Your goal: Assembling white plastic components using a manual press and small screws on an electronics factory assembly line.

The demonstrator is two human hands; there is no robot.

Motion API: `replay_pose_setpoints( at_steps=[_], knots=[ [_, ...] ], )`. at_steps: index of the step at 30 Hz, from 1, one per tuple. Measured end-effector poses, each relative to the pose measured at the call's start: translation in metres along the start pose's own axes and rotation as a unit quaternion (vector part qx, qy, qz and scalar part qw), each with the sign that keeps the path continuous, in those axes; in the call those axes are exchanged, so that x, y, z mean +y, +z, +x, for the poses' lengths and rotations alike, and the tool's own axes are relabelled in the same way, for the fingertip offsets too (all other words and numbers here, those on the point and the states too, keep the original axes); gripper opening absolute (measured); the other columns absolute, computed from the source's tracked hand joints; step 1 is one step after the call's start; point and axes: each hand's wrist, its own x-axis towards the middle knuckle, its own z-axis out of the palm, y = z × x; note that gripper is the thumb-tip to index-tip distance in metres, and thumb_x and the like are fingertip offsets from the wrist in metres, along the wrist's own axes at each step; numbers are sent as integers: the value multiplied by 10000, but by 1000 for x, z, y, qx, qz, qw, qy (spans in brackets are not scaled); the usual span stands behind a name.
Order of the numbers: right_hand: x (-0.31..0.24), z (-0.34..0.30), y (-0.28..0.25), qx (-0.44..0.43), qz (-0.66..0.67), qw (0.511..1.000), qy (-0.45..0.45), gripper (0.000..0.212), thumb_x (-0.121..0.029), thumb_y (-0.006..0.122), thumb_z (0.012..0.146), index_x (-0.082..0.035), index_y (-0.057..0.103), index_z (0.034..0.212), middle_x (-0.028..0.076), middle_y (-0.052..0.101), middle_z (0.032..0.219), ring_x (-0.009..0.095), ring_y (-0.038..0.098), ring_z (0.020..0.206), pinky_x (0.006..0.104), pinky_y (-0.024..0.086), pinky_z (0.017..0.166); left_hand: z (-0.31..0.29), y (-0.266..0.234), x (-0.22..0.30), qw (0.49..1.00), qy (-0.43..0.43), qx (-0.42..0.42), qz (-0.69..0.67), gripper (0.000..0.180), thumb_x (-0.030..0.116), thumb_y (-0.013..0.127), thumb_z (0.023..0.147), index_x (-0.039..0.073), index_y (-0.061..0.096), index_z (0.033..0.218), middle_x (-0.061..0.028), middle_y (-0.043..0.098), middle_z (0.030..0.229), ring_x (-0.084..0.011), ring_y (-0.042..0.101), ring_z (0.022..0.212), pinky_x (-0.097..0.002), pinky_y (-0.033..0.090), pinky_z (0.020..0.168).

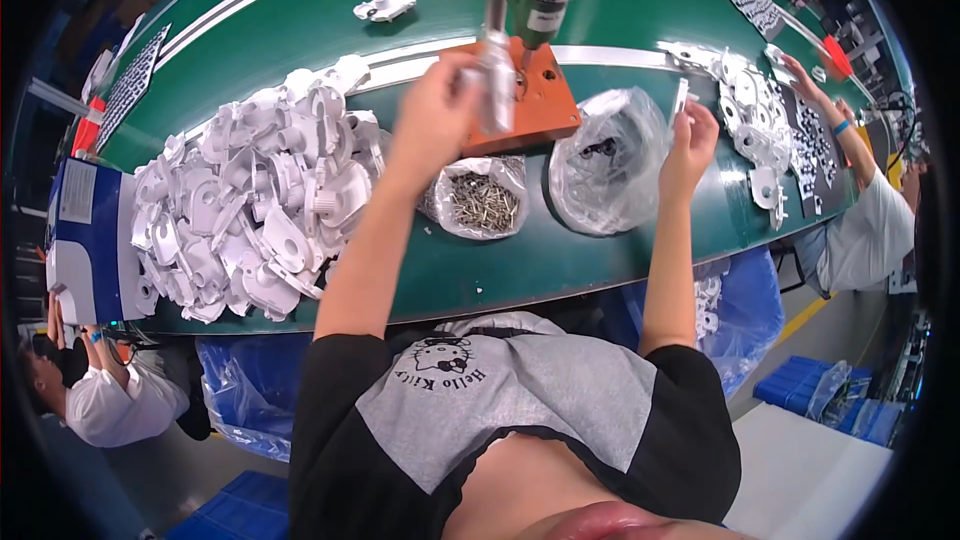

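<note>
My left hand [440, 110], blurred by motion, grips a white plastic part [497, 90] over the left side of an orange fixture block [555, 105]. Above that block stands a green press [540, 0], its spindle pointing down. Off to the right, my right hand [690, 135] pinches another white plastic part [680, 100], raised beside a bowl lined with a clear bag [628, 200]. A few small dark pieces [603, 148] lie inside the bowl. Between my forearms sits an open plastic bag of small metal pins [485, 202].
A large heap of white plastic parts [250, 200] covers the bench's left side; a smaller heap [750, 105] lies right. One white part [386, 4] rests on the far green surface [300, 25]. At right, a co-worker's hand [805, 80] reaches over small dark parts [812, 145].
</note>
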Motion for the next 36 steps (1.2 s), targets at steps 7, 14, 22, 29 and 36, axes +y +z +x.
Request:
replay_pose_setpoints(
  at_steps=[7, 14, 22, 29, 36],
  knots=[
    [-77, -77, 78, -213, 93, 972, -35, 477, -207, 587, 884, -18, 428, 1291, 153, 349, 1354, 233, 434, 1205, 355, 396, 980, -29, 67, 1, 964, 56, -126, -226, 242, -2, 529, 901, -9, 467, 1136, -67, 531, 1086, -141, 560, 987, -293, 494, 860],
    [-89, -89, 96, -204, 116, 971, -54, 447, -129, 505, 916, -16, 384, 1331, 181, 271, 1437, 265, 367, 1287, 370, 334, 1034, -27, 67, 5, 961, 119, -51, -246, 142, -30, 515, 902, -22, 530, 1044, -62, 516, 1153, -147, 571, 1023, -292, 506, 876],
    [-90, -80, 105, -234, 213, 949, -11, 434, -165, 538, 903, -18, 440, 1299, 183, 339, 1404, 273, 353, 1296, 387, 298, 1055, -27, 53, 17, 924, 78, -43, -372, 155, -5, 535, 903, -29, 518, 1055, -80, 546, 1072, -134, 599, 918, -271, 509, 813],
    [-85, -91, 115, -188, 50, 978, -73, 426, -156, 547, 896, -27, 434, 1285, 183, 311, 1399, 301, 328, 1299, 404, 308, 1037, -25, 62, 3, 908, 6, -61, -414, 271, 72, 521, 933, -40, 497, 1179, -84, 584, 1108, -129, 574, 980, -263, 476, 856],
    [-90, -80, 101, -265, -113, 943, -165, 455, -72, 556, 843, -20, 465, 1286, 202, 410, 1365, 372, 323, 1321, 428, 266, 1071, -22, 56, 9, 937, -6, -84, -339, 335, 140, 535, 940, -22, 504, 1232, -52, 587, 1116, -87, 553, 979, -226, 445, 838]
  ],
)
